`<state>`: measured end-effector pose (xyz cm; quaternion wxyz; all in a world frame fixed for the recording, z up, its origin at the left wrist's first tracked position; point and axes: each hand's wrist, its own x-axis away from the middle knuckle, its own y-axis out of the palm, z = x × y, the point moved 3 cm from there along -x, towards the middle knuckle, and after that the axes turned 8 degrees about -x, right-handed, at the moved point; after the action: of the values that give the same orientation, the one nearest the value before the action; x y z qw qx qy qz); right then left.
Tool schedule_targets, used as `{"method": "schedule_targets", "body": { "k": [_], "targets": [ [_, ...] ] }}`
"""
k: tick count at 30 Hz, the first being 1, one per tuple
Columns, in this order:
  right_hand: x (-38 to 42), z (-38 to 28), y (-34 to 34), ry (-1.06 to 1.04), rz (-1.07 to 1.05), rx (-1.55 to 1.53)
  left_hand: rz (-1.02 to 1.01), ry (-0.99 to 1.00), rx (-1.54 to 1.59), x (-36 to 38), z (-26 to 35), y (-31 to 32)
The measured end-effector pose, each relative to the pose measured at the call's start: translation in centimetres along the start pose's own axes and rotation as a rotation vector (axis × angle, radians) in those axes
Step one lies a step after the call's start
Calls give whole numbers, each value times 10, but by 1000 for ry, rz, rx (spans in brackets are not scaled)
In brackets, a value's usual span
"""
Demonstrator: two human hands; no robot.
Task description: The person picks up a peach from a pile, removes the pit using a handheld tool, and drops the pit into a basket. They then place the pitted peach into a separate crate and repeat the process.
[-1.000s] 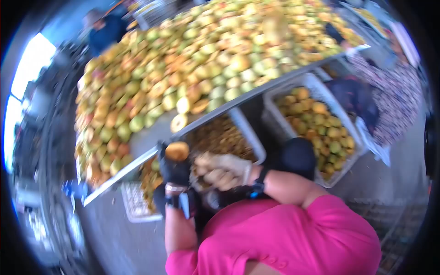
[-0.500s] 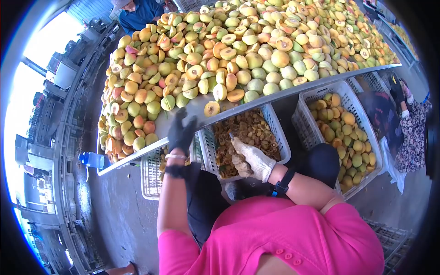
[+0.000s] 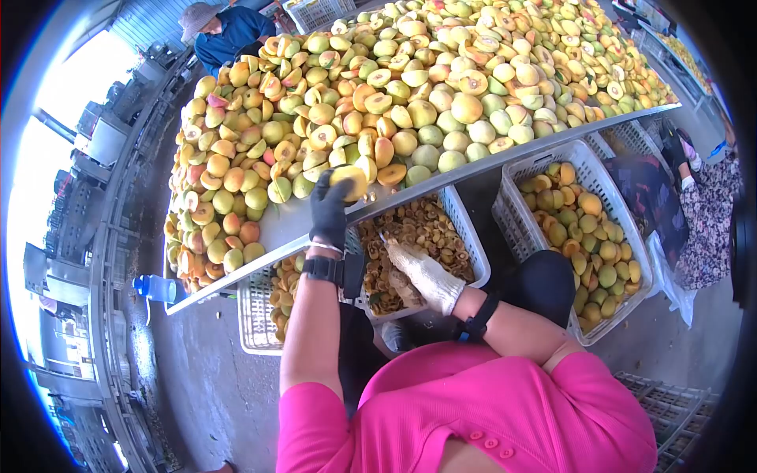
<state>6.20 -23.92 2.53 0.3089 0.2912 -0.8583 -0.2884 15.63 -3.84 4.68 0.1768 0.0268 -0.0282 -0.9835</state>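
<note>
My left hand (image 3: 330, 206), in a black glove, grips a yellow peach half (image 3: 349, 182) at the table's near edge. Beside it, a large heap of halved peaches (image 3: 426, 110) covers the metal table (image 3: 288, 225). My right hand (image 3: 415, 270), in a white knit glove, is closed round a small tool (image 3: 383, 236); only its thin tip shows beyond the fingers, the rest being hidden. This hand hangs over a crate of brown pits and scraps (image 3: 441, 229) below the table edge.
A white crate (image 3: 505, 206) of peach halves stands at right, another crate (image 3: 256, 319) at left under the table. A water bottle (image 3: 155, 288) is by the left corner. One person (image 3: 229, 35) works at the far side, another (image 3: 710, 221) sits at right.
My left hand has reached right and taken hold of the peach half lying near the table edge. My right hand, still round the tool, has shifted slightly left.
</note>
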Motion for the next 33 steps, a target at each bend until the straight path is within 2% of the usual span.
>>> {"method": "schedule_targets", "body": {
  "k": [1, 3, 4, 7, 8, 10, 13, 14, 17, 20, 22, 23, 25, 26, 28, 29, 30, 32, 33],
  "targets": [
    [-1, 1, -6, -8, -28, 41, 61, 149, -102, 8, 2, -4],
    [-2, 0, -9, -53, -47, 148, 8, -60, 537, 31, 0, -4],
    [-1, -2, -9, -88, -38, 213, 98, -89, 663, 42, -1, 1],
    [2, -6, -11, -355, -47, 510, 101, -268, 966, 72, 4, 20],
    [2, -5, -12, -445, -39, 616, 15, -213, 954, 83, 9, 25],
    [7, -13, -4, -342, 85, 589, 69, 79, 139, 97, 12, 22],
    [-10, -6, -16, -446, 54, 696, 95, 213, -290, 111, 13, 30],
    [-12, -6, -16, -590, 3, 851, 78, 241, -313, 115, 14, 31],
    [-7, -13, -10, -542, 62, 768, 103, 384, -556, 126, 25, 39],
    [-9, -10, -15, -698, 46, 937, 96, 412, -620, 129, 20, 41],
    [-10, -8, -16, -763, 36, 993, 66, 302, -348, 124, -2, 37],
    [-11, -7, -16, -788, 29, 1010, 51, 204, -99, 117, -23, 34],
    [-7, -11, -12, -640, 53, 869, 37, 165, 35, 115, -33, 33],
    [-6, -11, -11, -566, 65, 798, 36, 225, -78, 118, -35, 31],
    [-10, -4, -17, -847, 25, 1067, 32, 182, 22, 120, -32, 34],
    [-12, 2, -20, -988, 3, 1201, 30, 79, 237, 119, -30, 38],
    [-11, -2, -19, -824, 19, 1068, 29, -25, 451, 119, -30, 41],
    [-4, -11, -10, -503, 49, 796, 62, 370, -291, 117, -27, 34],
    [-6, -8, -13, -555, 31, 872, 55, 417, -410, 118, -24, 36]
  ]
}}
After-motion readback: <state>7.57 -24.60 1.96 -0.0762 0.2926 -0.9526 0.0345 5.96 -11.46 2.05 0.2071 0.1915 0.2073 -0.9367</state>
